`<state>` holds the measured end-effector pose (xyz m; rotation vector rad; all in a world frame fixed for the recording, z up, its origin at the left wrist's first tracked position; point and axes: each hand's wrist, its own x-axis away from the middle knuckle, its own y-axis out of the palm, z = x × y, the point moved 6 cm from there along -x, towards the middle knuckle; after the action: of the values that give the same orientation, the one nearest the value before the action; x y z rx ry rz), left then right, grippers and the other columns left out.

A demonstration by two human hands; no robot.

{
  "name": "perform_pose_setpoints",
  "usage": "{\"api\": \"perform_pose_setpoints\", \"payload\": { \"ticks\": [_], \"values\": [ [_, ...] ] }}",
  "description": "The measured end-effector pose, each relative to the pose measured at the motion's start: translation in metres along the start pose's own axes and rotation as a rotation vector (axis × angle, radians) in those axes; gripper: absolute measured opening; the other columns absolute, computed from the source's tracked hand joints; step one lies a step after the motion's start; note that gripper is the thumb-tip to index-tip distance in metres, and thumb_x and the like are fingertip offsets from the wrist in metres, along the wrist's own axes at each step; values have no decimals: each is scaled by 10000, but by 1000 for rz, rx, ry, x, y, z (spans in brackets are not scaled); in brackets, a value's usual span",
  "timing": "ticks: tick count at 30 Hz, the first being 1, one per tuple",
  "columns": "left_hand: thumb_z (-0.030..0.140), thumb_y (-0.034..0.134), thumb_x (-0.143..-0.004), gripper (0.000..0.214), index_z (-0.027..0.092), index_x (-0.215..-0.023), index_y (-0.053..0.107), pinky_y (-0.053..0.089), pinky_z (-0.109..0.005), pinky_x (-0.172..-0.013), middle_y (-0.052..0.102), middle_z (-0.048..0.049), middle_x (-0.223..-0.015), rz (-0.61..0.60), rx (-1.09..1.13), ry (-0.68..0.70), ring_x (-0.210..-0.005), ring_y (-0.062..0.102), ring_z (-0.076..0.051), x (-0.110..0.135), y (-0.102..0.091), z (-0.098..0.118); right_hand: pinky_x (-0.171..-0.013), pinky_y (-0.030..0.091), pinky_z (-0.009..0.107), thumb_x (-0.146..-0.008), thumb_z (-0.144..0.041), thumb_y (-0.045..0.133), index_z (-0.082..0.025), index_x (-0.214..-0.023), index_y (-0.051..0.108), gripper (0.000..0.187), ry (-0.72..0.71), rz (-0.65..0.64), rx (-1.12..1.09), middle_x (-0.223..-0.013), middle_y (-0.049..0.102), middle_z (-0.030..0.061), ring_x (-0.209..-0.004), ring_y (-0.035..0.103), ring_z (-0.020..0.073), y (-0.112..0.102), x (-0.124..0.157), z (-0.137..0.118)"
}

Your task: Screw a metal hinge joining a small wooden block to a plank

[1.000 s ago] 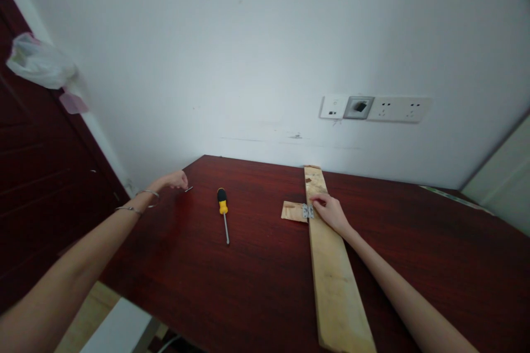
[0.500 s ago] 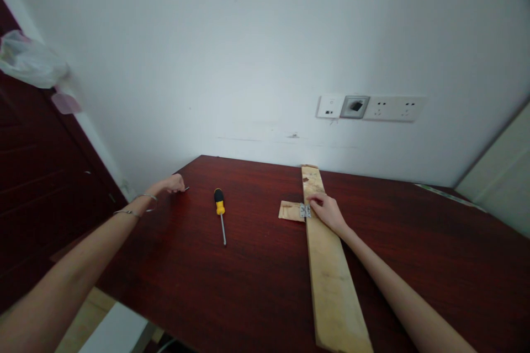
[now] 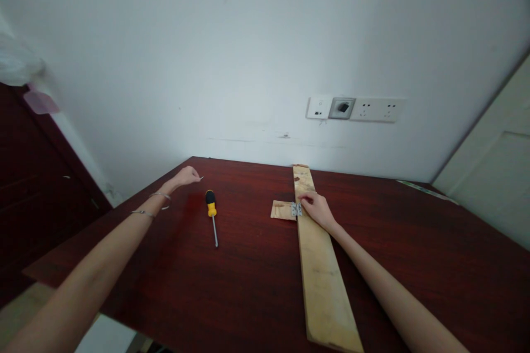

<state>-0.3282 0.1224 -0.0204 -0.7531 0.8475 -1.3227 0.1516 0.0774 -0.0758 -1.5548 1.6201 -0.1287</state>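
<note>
My left hand (image 3: 187, 176) is raised over the far left of the table, its fingers pinched on a small thin metal screw (image 3: 202, 178). A long wooden board (image 3: 325, 273) lies lengthwise on the table, with a short wood piece (image 3: 281, 210) against its left side. A silver metal hinge (image 3: 296, 209) spans the joint between the two. My right hand (image 3: 317, 208) rests on the board with curled fingers at the hinge's right leaf, holding it. Between my hands lies a screwdriver (image 3: 211, 207) with a black and yellow handle, its shaft pointing toward me.
The dark red table (image 3: 248, 287) meets a white wall at the back. Wall sockets (image 3: 356, 109) sit above its far edge. A patterned strip (image 3: 426, 192) lies at the far right, near a pale door panel (image 3: 497, 160). A white bag (image 3: 19, 60) hangs at the left.
My left hand has moved right and slightly away from me with the screw, nearer the screwdriver. My right hand stays at the hinge. The whole view has shifted a little.
</note>
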Motion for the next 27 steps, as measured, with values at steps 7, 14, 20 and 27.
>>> {"api": "perform_pose_setpoints", "payload": {
  "ticks": [7,14,20,27],
  "values": [
    [283,577,-647,200,116,-697,674,408,-224,-588,631,-25,-667,45,258,147,-640,543,-140,-16,60,98,-783,470,300,-750,-158,479,-179,-802,710,238,4,-14,15,-873,717,55,-824,645,196,1,-1,-1],
    [262,644,-642,171,106,-706,667,438,-233,-583,624,-30,-694,-168,802,362,-603,536,-110,25,130,218,-763,469,292,-735,-151,482,-173,-816,711,245,7,-13,3,-855,713,60,-798,638,190,2,-1,2],
    [287,690,-649,196,102,-702,657,410,-225,-557,605,-17,-692,-235,993,400,-558,518,-86,45,158,262,-712,463,280,-729,-153,488,-166,-809,707,234,-2,-8,-3,-824,707,56,-739,623,177,0,-2,-2],
    [317,728,-632,259,101,-761,662,429,-239,-566,594,-16,-697,-233,1137,308,-560,508,-86,48,168,262,-693,466,282,-708,-163,510,-159,-904,698,272,33,-28,-92,-768,693,39,-687,603,161,0,-3,-2]
  ]
}}
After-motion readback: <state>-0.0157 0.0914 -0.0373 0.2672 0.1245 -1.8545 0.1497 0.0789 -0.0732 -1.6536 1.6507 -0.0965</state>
